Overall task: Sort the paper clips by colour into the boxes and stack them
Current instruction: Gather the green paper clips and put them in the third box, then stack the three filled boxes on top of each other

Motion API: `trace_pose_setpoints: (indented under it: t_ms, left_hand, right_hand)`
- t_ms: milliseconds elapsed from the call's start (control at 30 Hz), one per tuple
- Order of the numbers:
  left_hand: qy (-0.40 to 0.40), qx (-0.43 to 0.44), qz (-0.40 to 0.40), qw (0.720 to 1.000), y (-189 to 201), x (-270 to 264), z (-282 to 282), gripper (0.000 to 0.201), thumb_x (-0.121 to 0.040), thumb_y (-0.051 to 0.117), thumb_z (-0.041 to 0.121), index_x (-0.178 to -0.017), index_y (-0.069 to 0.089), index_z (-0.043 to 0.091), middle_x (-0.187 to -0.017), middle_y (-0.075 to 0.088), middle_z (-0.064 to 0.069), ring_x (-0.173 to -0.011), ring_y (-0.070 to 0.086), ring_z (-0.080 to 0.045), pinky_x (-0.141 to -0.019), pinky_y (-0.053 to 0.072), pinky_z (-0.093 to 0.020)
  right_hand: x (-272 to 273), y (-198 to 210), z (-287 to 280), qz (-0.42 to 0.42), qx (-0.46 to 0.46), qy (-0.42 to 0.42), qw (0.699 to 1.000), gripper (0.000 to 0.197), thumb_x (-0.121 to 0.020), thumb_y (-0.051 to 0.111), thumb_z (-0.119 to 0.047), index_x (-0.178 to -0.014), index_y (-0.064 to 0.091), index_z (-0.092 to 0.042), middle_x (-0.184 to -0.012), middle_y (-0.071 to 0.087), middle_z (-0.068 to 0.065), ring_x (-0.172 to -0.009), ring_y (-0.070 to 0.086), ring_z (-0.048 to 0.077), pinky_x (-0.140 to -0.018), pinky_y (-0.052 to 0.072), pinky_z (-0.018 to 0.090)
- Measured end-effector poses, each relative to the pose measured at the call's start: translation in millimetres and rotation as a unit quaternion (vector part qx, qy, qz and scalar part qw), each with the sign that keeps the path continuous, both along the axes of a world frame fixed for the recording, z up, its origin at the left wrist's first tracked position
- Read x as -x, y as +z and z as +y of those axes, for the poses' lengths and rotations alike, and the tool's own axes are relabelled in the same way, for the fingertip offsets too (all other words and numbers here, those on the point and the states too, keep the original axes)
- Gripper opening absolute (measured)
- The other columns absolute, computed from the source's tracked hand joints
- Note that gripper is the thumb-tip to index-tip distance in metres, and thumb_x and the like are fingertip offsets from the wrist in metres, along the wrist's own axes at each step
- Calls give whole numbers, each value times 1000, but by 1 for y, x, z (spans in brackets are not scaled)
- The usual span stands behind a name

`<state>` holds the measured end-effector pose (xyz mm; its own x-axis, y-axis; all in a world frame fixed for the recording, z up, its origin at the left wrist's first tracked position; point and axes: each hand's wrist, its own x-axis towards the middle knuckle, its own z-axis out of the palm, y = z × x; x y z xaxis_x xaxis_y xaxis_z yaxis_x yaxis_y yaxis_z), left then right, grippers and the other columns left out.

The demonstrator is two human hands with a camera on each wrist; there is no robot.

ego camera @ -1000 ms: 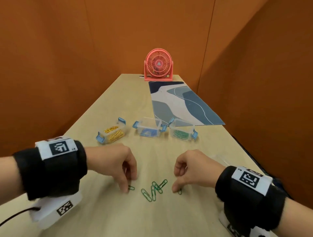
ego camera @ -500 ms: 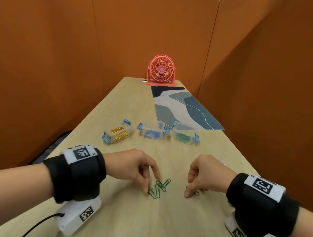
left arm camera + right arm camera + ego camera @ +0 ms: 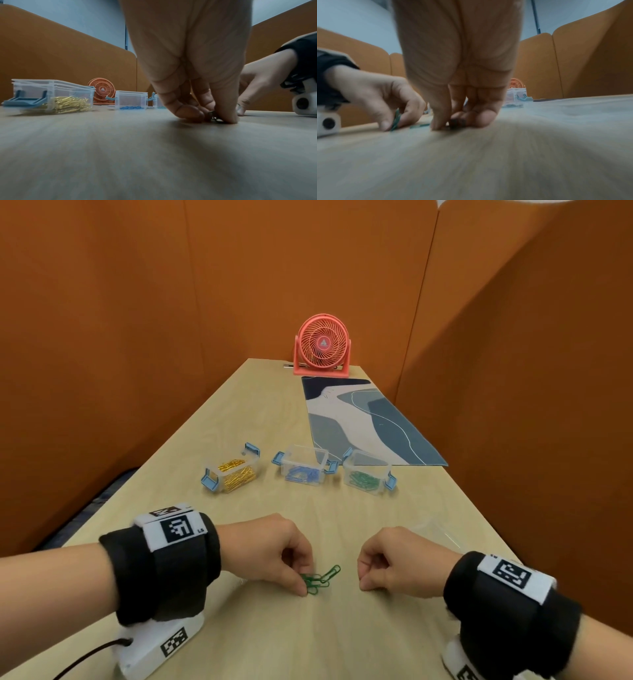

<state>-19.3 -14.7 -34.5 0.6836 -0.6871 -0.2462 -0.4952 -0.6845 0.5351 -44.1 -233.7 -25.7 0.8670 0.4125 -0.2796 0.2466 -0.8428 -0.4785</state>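
Observation:
Several green paper clips [image 3: 320, 579] lie bunched on the table near the front edge. My left hand [image 3: 304, 586] pinches the bunch's left end between thumb and forefinger; the left wrist view shows the dark clips [image 3: 213, 117] between those fingertips. My right hand [image 3: 363, 584] is curled a little to the right of the bunch, fingertips on the wood. In the right wrist view it pinches a small dark clip [image 3: 456, 122]. Further back stand three open clear boxes: yellow clips [image 3: 233, 474], blue clips [image 3: 305, 470] and green clips [image 3: 366, 478].
A pink desk fan [image 3: 322, 347] stands at the table's far end, with a blue patterned mat [image 3: 363, 422] in front of it. A piece of clear plastic [image 3: 436, 534] lies near the right edge. Orange partition walls enclose the table on three sides.
The scattered green clips have been drawn together into one bunch under my left fingers, which moved right. My right hand has closed over the single clip on its side.

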Motion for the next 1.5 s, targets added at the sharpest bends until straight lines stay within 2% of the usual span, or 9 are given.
trace_pose_setpoints:
  t_ms: [100,300,467,700,900,1133,1233,1333,1500]
  left_hand:
    - [19,6,50,999,3,-1,5,8,-81,71,31,-77,64,33,-80,65,12,-73,56,-2,-77,51,-24]
    - [126,102,185,969,23,-19,27,8,-83,69,20,-76,70,23,-71,66,7,-65,58,-5,-69,50,-20]
    - [188,183,198,944,38,-44,25,6,-82,66,14,-76,67,13,-67,63,4,-60,56,-7,-62,49,-18]
    - [221,170,87,957,59,-94,-33,9,-79,73,16,-76,66,10,-68,60,-2,-59,54,-9,-58,48,-18]
    - [230,86,-64,967,66,-134,-91,11,-79,74,20,-81,69,11,-62,60,4,-53,52,-5,-41,42,-9]
    - [218,43,-128,967,54,-137,-93,27,-77,76,22,-98,69,8,-82,67,-4,-62,56,-13,-59,50,-21]
    - [133,16,-59,989,50,-106,-71,22,-72,80,19,-91,71,12,-73,64,1,-58,55,-12,-48,45,-14]
    - [22,-68,57,996,38,-67,-51,34,-65,84,27,-96,70,30,-88,66,8,-71,61,-12,-62,48,-13]
    - [-45,-39,46,997,15,-31,-36,29,-69,82,24,-97,72,26,-102,65,4,-77,58,-2,-86,51,-27]
  right_hand:
    - [-1,2,12,-51,-51,19,997,9,-82,67,-14,-80,64,-22,-72,62,-9,-63,55,1,-61,43,7]
    - [-11,0,31,-52,-29,56,997,24,-77,71,-7,-101,72,-11,-93,72,8,-79,65,12,-84,52,22]
    - [-21,-4,36,-36,-6,81,996,14,-84,65,-11,-96,70,-8,-86,70,6,-62,53,2,-68,44,12]
    - [-42,1,18,-40,17,100,994,5,-88,59,-20,-86,64,-18,-68,55,-14,-62,50,-2,-63,40,11]
    - [-94,33,-31,-189,-116,-118,968,11,-90,59,-20,-87,66,-13,-70,59,-5,-64,52,3,-58,40,11]
    - [-137,22,-35,-209,-219,-221,927,17,-86,64,-20,-97,69,-9,-84,66,-1,-76,59,10,-79,49,27]
    - [-139,14,-35,-204,-173,-207,941,42,-83,68,-30,-120,60,-12,-111,62,2,-109,57,18,-86,41,24]
    - [-138,11,-36,-152,-64,-187,968,83,-73,74,-43,-141,37,-12,-144,42,5,-131,40,22,-103,35,31]
    - [-133,11,-33,-132,-16,-169,977,77,-74,76,-31,-139,39,-11,-141,46,6,-126,46,23,-101,38,31]
